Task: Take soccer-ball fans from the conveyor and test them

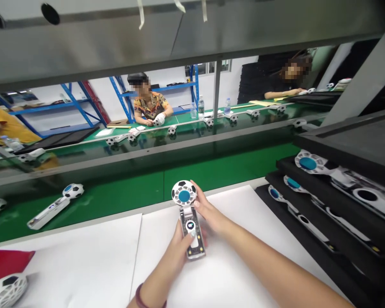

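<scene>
A handheld fan (195,244) with a round soccer-ball head and a blue disc at its centre stands between my hands, above the white work surface. Its clear-fronted handle has a small lit round display. My left hand (180,248) is wrapped round the handle from the left, thumb on the front below the display. My right hand (208,210) grips the right side, with fingers at the ball head and the hinge; some of its fingers are hidden behind the fan.
Black foam trays (308,231) holding similar fans are stacked at right. Past the white surface (99,256) runs a green conveyor (122,209) with another fan (49,211) lying on it. A soccer-ball part (7,291) and red material (6,263) lie lower left. Co-workers (152,105) sit across.
</scene>
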Demonstrator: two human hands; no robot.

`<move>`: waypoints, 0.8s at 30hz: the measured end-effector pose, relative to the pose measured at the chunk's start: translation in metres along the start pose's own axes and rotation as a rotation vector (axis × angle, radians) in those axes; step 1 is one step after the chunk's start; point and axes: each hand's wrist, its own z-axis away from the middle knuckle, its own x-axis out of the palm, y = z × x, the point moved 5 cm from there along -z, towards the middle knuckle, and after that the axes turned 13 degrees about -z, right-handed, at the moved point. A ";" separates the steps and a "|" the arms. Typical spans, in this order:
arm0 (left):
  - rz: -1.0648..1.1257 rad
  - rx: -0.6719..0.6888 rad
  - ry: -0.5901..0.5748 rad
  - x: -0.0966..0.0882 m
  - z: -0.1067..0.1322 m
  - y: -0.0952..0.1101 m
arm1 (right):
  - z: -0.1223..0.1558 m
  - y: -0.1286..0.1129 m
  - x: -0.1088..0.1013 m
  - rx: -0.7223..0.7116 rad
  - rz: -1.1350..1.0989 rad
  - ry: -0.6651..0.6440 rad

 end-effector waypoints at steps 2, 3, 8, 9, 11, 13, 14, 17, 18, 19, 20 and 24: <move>-0.004 0.017 -0.003 0.000 0.001 0.001 | 0.005 0.016 -0.005 0.108 -0.056 -0.070; -0.005 0.019 0.000 0.000 0.001 0.002 | 0.007 0.022 -0.006 0.153 -0.081 -0.098; -0.003 0.012 0.077 -0.002 0.003 0.003 | 0.014 0.029 -0.001 0.223 -0.115 -0.125; -0.003 0.015 0.092 -0.002 0.004 0.004 | 0.015 0.030 0.001 0.238 -0.125 -0.125; 0.002 0.007 0.113 -0.003 0.005 0.004 | 0.015 0.030 0.003 0.266 -0.149 -0.132; -0.008 -0.004 0.112 -0.002 0.006 0.005 | 0.014 0.030 0.004 0.267 -0.152 -0.136; -0.013 0.000 0.111 -0.002 0.006 0.006 | 0.014 0.030 0.004 0.253 -0.155 -0.138; -0.044 0.034 0.104 -0.002 0.005 0.007 | 0.014 0.029 0.004 0.214 -0.171 -0.151; -0.052 0.037 0.104 -0.002 0.005 0.007 | 0.014 0.029 0.004 0.210 -0.175 -0.149; -0.060 0.033 0.101 -0.003 0.005 0.007 | 0.014 0.031 0.003 0.216 -0.170 -0.144; -0.064 0.027 0.094 -0.003 0.005 0.006 | 0.014 0.032 0.002 0.230 -0.154 -0.140; -0.035 0.014 0.074 -0.003 0.004 0.005 | 0.013 0.035 0.001 0.232 -0.099 -0.139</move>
